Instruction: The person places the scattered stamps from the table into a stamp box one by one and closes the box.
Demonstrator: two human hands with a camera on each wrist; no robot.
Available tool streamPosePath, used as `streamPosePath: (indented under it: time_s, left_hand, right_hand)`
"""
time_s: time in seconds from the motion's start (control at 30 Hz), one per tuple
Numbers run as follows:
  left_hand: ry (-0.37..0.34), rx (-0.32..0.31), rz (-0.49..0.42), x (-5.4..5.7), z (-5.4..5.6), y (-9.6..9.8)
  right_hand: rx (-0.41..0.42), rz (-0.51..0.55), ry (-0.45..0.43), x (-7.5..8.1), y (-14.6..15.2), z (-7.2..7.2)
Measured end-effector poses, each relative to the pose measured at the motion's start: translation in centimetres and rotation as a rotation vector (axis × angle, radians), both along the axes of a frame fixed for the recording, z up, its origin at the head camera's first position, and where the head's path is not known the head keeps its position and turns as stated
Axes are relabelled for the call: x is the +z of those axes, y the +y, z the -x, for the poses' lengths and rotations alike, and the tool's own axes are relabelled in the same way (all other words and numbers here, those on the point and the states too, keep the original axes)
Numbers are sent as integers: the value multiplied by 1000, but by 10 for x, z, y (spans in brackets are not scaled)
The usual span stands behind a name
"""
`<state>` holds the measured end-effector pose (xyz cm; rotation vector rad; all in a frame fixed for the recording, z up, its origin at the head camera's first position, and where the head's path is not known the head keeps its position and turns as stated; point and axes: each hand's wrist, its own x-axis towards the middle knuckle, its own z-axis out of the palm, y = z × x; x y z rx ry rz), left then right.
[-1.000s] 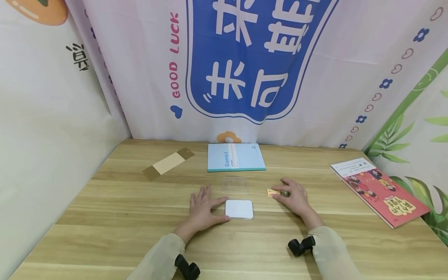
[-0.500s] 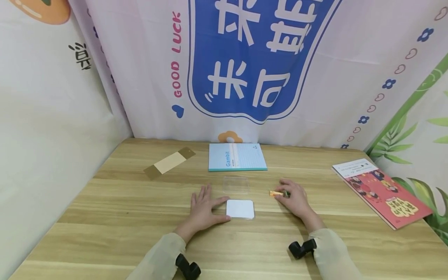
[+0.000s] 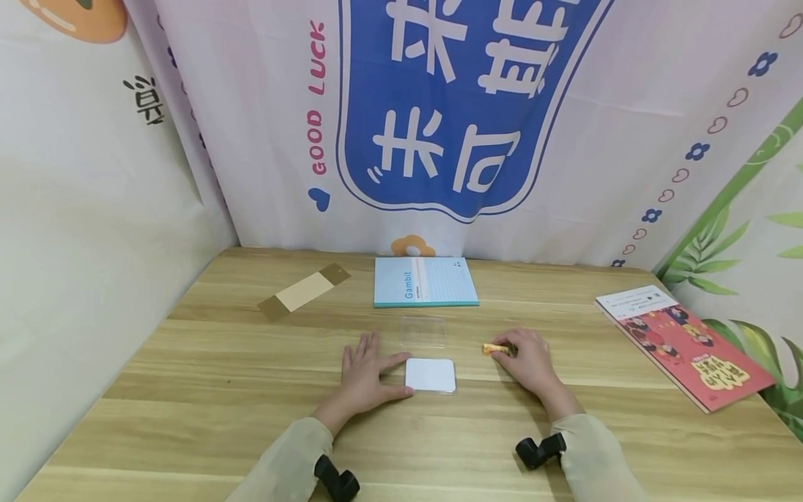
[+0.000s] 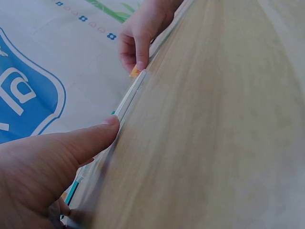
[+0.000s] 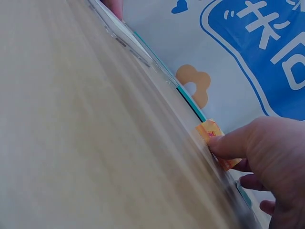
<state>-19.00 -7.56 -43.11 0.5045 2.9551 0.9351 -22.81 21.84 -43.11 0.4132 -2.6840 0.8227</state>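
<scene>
Left of a white rounded card or stack of cards (image 3: 430,375), my left hand (image 3: 366,378) lies with spread fingers. Its thumb and index finger touch the left corners; the thumb meets the edge in the left wrist view. Clear plastic shows along the white piece's lower edge. My right hand (image 3: 528,359) pinches a small orange wrapped packet (image 5: 212,131) with a zigzag edge between thumb and fingers, close to the table. What the packet contains is hidden. A small green item (image 5: 244,194) shows behind the right fingers, mostly covered.
Behind the white piece lies a clear plastic lid or tray (image 3: 423,332). A blue notebook (image 3: 426,282) lies by the back curtain. The brown-and-beige strip (image 3: 304,291) is at back left, and a red booklet (image 3: 684,348) is at right.
My right fingers have shifted and drawn in around the orange packet, which has turned from flatter to narrower in view. The left hand and white piece stay in place.
</scene>
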Motion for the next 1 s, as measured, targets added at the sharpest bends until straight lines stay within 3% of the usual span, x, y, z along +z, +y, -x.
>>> streamPosePath:
  time_s: [0.6, 1.0]
  left_hand:
    - [7, -2, -13, -1, 0, 0]
    - [-6, -2, -2, 2, -1, 0]
  right_hand:
    - [20, 42, -105, 0, -2, -1]
    - [38, 61, -84, 1, -3, -4]
